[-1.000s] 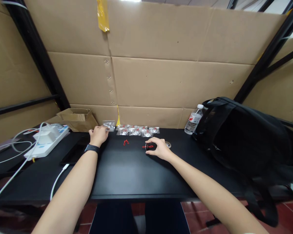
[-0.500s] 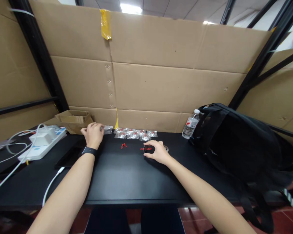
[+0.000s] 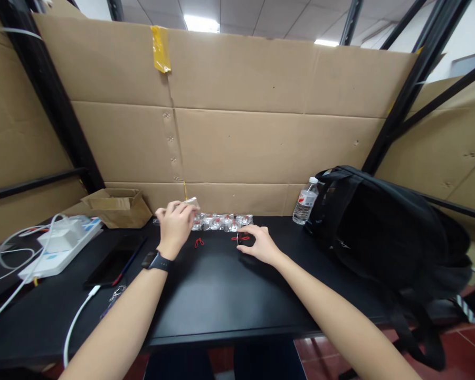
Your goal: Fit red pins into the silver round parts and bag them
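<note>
My left hand [image 3: 176, 226], with a dark watch on the wrist, is raised over the back of the black table with its fingers pinched. A small clear plastic bag [image 3: 191, 202] sticks out past its fingertips. My right hand [image 3: 260, 244] rests on the tabletop, thumb and fingers curved round a thin silvery ring-like piece [image 3: 238, 240] seen on edge. Beside that piece lies a red looped cord [image 3: 243, 238], partly behind the fingers. Another red cord [image 3: 199, 243] lies loose between my hands. Several clear packets [image 3: 217, 221] with shiny round contents line the back, partly covered by my left hand.
An open cardboard box [image 3: 121, 208] stands at the back left. A white power strip [image 3: 63, 250] with cables and a dark phone or tablet [image 3: 113, 261] lie left. On the right are a water bottle [image 3: 305, 202] and a black backpack [image 3: 380, 232]. A cardboard wall [image 3: 241, 142] closes the back.
My left hand has moved right, away from the cardboard box, carrying the plastic bag in front of the packets. My right hand keeps its grip in nearly the same spot. The view has shifted slightly.
</note>
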Demonstrator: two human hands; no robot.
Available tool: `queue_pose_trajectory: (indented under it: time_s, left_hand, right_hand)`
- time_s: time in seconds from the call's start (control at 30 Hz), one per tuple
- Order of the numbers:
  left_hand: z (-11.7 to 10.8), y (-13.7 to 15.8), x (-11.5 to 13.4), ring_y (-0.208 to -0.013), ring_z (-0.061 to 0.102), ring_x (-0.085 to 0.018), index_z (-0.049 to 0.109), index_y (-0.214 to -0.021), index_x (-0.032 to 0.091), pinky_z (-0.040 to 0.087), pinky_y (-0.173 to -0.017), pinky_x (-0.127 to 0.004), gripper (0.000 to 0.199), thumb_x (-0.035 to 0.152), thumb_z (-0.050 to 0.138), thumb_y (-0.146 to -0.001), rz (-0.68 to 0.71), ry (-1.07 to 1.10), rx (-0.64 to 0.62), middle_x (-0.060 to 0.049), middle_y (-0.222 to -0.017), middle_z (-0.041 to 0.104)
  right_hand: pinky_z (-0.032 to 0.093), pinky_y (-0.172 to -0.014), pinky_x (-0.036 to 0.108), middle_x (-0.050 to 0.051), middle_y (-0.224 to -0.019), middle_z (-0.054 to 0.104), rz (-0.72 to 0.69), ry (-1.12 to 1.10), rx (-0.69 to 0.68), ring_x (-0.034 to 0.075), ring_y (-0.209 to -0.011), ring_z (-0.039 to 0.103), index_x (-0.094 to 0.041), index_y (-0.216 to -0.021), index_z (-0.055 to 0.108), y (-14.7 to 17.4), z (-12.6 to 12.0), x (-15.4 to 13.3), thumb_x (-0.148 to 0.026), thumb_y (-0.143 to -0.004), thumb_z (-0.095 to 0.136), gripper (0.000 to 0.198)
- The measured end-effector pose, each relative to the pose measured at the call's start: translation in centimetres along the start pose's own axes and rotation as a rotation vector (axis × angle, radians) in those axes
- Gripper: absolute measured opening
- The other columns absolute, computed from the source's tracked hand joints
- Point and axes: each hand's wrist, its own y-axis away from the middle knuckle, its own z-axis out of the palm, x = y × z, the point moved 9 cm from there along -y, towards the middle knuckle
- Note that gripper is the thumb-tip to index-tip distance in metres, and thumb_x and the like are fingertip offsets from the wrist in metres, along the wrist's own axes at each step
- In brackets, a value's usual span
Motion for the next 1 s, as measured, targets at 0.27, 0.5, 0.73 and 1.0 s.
queue_pose_trajectory:
  time_s: [0.27,0.5,0.73,1.0]
  left_hand:
    - [3.1,2.9,10.9,-0.108,0.064,-0.024,0.063,-0.123,0.025,0.041,-0.094,-0.038,0.029,0.024,0.041,-0.104,0.388,0.301,-0.486,-0.008,-0.117,0.07]
    - [5.5,6.4,12.2,-0.11,0.067,-0.025,0.039,-0.15,0.028,0.046,-0.096,-0.036,0.052,0.053,0.037,-0.104,0.351,0.576,-0.918,-0.005,-0.123,0.071]
    - [7.0,7.4,11.6,-0.135,0.05,-0.025,0.063,-0.132,0.035,0.034,-0.112,-0.042,0.053,0.057,0.022,-0.106,0.347,0.611,-1.03,-0.001,-0.146,0.057]
    - [7.4,8.6,12.5,-0.147,0.031,-0.036,0.051,-0.144,0.049,0.025,-0.113,-0.062,0.047,0.061,0.031,-0.103,0.361,0.491,-1.099,-0.002,-0.162,0.037]
  right_hand:
    - [0.049,-0.097,0.043,0.007,-0.116,0.072,-0.022,-0.034,0.139,0.026,-0.107,0.067,-0.026,-0.118,0.069,-0.7,-3.8,0.8,-0.031,-0.078,0.079,0.042]
    - [0.055,-0.088,0.038,0.007,-0.107,0.071,-0.005,-0.071,0.16,0.023,-0.097,0.069,-0.023,-0.116,0.069,-0.9,-4.9,1.9,-0.027,-0.077,0.077,0.04]
    - [0.055,-0.068,0.029,0.007,-0.107,0.07,0.035,-0.089,0.11,0.019,-0.084,0.068,-0.021,-0.114,0.069,-1.0,-4.4,3.6,-0.027,-0.074,0.077,0.041]
    - [0.051,-0.068,0.025,0.0,-0.086,0.074,0.023,-0.041,-0.253,0.015,-0.071,0.067,-0.023,-0.11,0.072,-0.3,-3.4,1.3,-0.029,-0.07,0.08,0.041]
